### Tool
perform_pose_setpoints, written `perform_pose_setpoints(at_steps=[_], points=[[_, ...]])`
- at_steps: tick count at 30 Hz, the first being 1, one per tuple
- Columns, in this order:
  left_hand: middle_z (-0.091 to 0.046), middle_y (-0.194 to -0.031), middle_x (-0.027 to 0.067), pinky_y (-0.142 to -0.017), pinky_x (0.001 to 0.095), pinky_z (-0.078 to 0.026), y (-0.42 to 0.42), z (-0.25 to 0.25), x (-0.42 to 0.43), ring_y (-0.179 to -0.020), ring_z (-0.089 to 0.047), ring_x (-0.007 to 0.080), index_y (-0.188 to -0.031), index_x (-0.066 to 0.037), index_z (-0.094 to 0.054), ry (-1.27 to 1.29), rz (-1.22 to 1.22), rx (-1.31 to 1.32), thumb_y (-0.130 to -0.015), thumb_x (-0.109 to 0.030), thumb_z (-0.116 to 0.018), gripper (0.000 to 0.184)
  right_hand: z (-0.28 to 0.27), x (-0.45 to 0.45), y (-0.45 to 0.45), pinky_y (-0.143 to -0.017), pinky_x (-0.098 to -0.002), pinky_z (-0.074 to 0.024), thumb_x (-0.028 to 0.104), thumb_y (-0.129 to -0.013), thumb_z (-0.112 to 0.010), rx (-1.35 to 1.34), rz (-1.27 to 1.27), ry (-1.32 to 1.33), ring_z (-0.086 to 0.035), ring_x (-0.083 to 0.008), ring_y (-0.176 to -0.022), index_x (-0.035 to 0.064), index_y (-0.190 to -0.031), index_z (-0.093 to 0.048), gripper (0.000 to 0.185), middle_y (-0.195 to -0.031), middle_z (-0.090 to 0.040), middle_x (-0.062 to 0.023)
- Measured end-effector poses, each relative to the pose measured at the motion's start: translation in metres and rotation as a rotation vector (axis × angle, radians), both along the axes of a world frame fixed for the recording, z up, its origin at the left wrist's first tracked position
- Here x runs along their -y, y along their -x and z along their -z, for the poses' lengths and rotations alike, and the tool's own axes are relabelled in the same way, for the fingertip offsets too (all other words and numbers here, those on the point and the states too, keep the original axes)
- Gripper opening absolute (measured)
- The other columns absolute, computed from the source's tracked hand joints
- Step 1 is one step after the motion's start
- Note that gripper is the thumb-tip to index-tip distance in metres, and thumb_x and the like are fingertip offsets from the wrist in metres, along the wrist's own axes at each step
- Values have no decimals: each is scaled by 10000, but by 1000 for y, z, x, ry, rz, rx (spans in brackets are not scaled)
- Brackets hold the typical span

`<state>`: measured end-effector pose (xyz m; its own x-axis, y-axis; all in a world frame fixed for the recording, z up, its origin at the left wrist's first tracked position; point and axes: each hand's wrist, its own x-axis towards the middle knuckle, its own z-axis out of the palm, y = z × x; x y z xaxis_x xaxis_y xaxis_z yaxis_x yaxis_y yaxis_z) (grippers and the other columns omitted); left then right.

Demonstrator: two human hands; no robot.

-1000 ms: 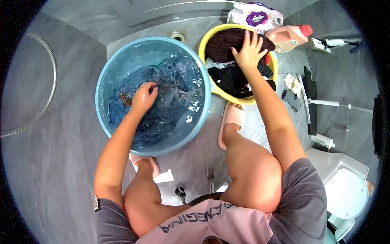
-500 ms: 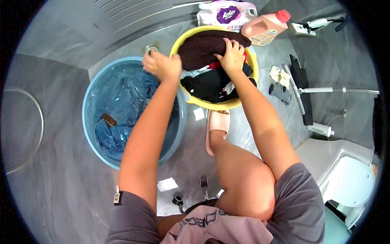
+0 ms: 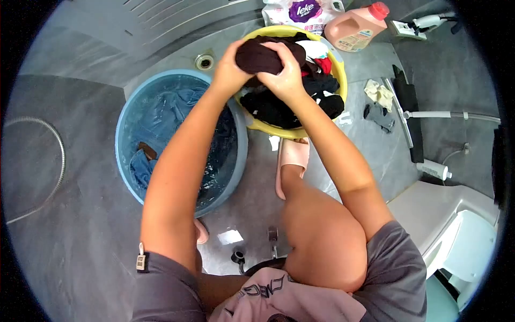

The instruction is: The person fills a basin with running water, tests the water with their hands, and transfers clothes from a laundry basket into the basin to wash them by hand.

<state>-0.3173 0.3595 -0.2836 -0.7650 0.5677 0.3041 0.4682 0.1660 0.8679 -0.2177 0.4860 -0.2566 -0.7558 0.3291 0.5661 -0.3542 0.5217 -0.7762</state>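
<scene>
My left hand (image 3: pixel 229 71) and my right hand (image 3: pixel 285 79) grip a dark brown garment (image 3: pixel 259 58) from both sides, bunched between them above the left part of a yellow basin (image 3: pixel 272 130). What kind of garment it is I cannot tell. Part of the brown cloth trails back into the basin. Black clothes (image 3: pixel 268 109), a red piece (image 3: pixel 324 65) and a white piece (image 3: pixel 315 50) lie in there too. Left of it stands a large blue tub (image 3: pixel 242 140) of water, with blue denim (image 3: pixel 166 115) and a small brown object (image 3: pixel 146 150) in it.
A detergent bottle (image 3: pixel 355 29) and a laundry pouch (image 3: pixel 300 13) stand behind the basin. A floor drain (image 3: pixel 204 61) lies between tub and wall. At right are small cloths (image 3: pixel 379 117), a squeegee mop (image 3: pixel 410 115), a white bottle (image 3: pixel 433 170) and a toilet (image 3: pixel 456 236).
My left hand has come from over the tub's far rim to the brown garment. The garment, spread over the basin before, is now gathered up between both hands. The view has shifted slightly.
</scene>
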Motion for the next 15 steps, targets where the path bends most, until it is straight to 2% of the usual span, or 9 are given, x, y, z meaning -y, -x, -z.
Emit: perform_pose_setpoints(at_steps=[2,4,5,7,8,9,13,14,15], points=[[-615,-1098,92,-910,318,-458,-10,-29,33,-1047,-577,196,-1194,-34,-516,-7,-135,268,-634,7,-756,610,-15,19,4,-991,-400,-376,149,-625,-751,-54,-160,-6,-478,-351,-1124,40,-1214,-485,655,-1177,-507,-187],[-605,-1123,74,-875,322,-478,-4,-28,73,-1050,-575,183,-1206,-46,-515,-131,-187,415,-701,16,-706,543,-27,38,6,-1031,-416,-333,212,-671,-773,-95,-256,-53,-389,-360,-1223,51,-1327,-378,782,-1288,-413,-200],[-599,-1134,72,-861,326,-486,-9,-34,92,-1049,-575,182,-1214,-53,-513,-240,-197,546,-735,12,-682,512,-26,44,11,-1036,-448,-312,280,-648,-794,-128,-240,-137,-379,-351,-1238,63,-1335,-376,834,-1309,-403,-176],[-592,-1145,72,-856,338,-491,-25,-55,127,-1048,-579,189,-1220,-58,-508,-204,-301,692,-768,0,-656,479,-27,50,9,-1047,-493,-264,304,-632,-804,-99,-61,-560,-367,-345,-1247,59,-1351,-350,884,-1381,-358,-158],[-585,-1156,72,-851,349,-496,-31,-66,142,-1047,-583,195,-1227,-63,-503,-178,-389,840,-801,-13,-629,447,-20,52,9,-1018,-597,-228,436,-575,-807,-25,21,-634,-378,-347,-1239,116,-1345,-378,938,-1351,-385,-136],[-585,-1156,72,-851,349,-496,-34,-65,157,-1047,-583,195,-1227,-63,-503,-178,-406,833,-801,-13,-629,447,-11,53,11,-988,-638,-241,456,-573,-808,86,66,-648,-358,-367,-1257,126,-1365,-364,966,-1369,-370,-154],[-573,-1185,89,-859,391,-518,-50,-67,203,-1062,-593,247,-1237,-69,-484,-255,-461,984,-844,0,-558,406,53,49,15,-1018,-570,-301,512,-637,-761,455,-188,-453,-360,-389,-1276,79,-1394,-328,974,-1366,-390,-206],[-554,-1217,111,-896,422,-497,-50,-54,222,-1100,-565,274,-1258,-67,-467,-396,-377,1021,-870,-29,-533,396,62,53,17,-1026,-484,-341,515,-659,-744,501,-310,-454,-395,-373,-1260,53,-1370,-365,929,-1364,-398,-214],[-535,-1249,133,-932,453,-476,-51,-42,240,-1138,-537,302,-1279,-65,-450,-540,-292,1051,-896,-58,-508,388,72,60,15,-972,-462,-391,500,-680,-739,459,-290,-424,-455,-354,-1195,75,-1328,-430,835,-1311,-441,-199]])
